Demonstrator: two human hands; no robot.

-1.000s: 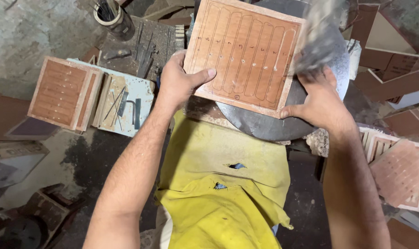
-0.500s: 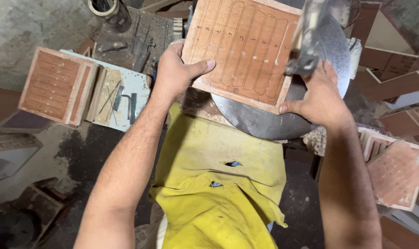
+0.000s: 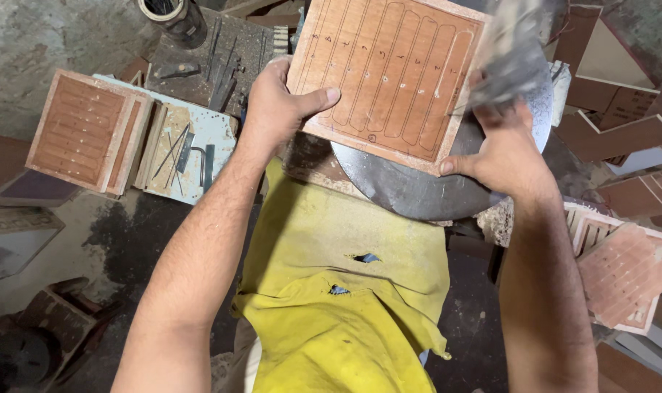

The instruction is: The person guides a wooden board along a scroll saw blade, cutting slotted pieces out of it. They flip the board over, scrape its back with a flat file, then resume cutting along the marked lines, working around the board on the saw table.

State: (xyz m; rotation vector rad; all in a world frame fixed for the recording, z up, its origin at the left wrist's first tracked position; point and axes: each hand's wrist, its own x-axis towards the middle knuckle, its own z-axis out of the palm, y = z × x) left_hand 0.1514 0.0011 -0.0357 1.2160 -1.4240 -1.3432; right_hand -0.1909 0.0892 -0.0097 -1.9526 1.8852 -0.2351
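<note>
A square reddish-brown board [image 3: 393, 73] with long drawn slot outlines lies on a round grey metal plate [image 3: 418, 191]. My left hand [image 3: 276, 102] grips its left edge, thumb on top. My right hand [image 3: 502, 149] holds the board's lower right corner, next to a blurred grey tool or machine part [image 3: 513, 54] above it. A yellow cloth [image 3: 345, 291] covers my lap below the plate.
To the left lie a slotted brown panel [image 3: 80, 131] and a pale board with small metal tools [image 3: 181, 149]. A dark can [image 3: 174, 18] stands at the top. More cut brown panels [image 3: 625, 273] are stacked at the right, over a dusty floor.
The board now sits higher and closer in view. The blurred grey part at the upper right has shifted. Both hands keep their grip on the board.
</note>
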